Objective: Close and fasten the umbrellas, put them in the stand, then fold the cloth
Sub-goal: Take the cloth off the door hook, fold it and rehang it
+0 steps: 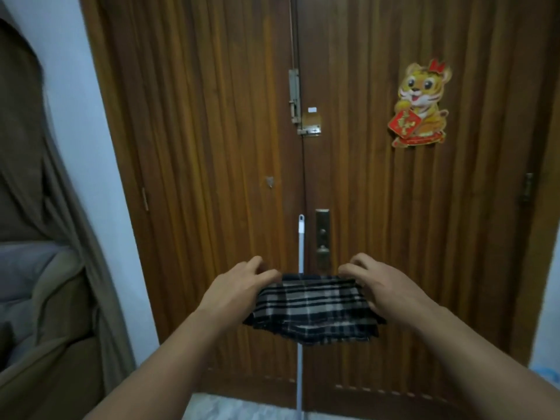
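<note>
cloth [312, 310] with a dark and beige check pattern was held up in the air by both hands, in front of a brown wooden double door [212, 147]. it hung between the hands and its lower edge looked doubled and a little uneven. the left hand [239, 287] gripped the left upper corner of the cloth, with the thumb on the near side and the fingers curled over the top edge. the right hand [378, 291] did the same on the right upper corner, its fingers bent over the fabric and pinching it. both forearms reached forward from the bottom of the view.

behind the cloth a thin white pole [300, 247] stood upright against the line where the two door leaves met; its top had a small hole, and its lower part showed again under the cloth down to the pale floor [242, 409]. a metal handle plate [322, 237] was on the right leaf just beside the pole, and a metal bolt [294, 95] sat higher on the same line. a tiger sticker [419, 104] with a red sign was on the right leaf, well above the hands. at the left a brown curtain [27, 147] hung beside a pale wall [91, 147]. umbrellas and a stand were not visible in this view.
</note>
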